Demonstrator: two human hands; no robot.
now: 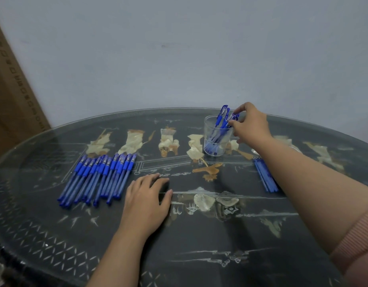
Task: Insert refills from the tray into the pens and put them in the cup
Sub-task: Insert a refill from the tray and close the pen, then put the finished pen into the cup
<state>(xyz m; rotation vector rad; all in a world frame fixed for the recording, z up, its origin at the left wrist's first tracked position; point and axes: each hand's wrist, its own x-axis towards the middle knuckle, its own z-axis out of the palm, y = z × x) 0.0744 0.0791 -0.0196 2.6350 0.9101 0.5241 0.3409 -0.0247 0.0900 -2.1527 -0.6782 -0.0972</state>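
A clear cup (217,149) stands at the back right of the table with several blue pens in it. My right hand (250,126) reaches over its rim and pinches the cap end of one blue pen (233,117) that leans into the cup. A row of several blue pens (98,179) lies on the left of the table. A small bundle of blue refills (264,176) lies to the right, partly behind my right forearm; no tray is visible under it. My left hand (147,200) rests flat on the glass next to the pen row, holding nothing.
The round dark table (199,235) has a glass top with inlaid figures, and its curved edge runs close to the grey wall behind the cup. A brown cardboard box (11,90) leans at the far left.
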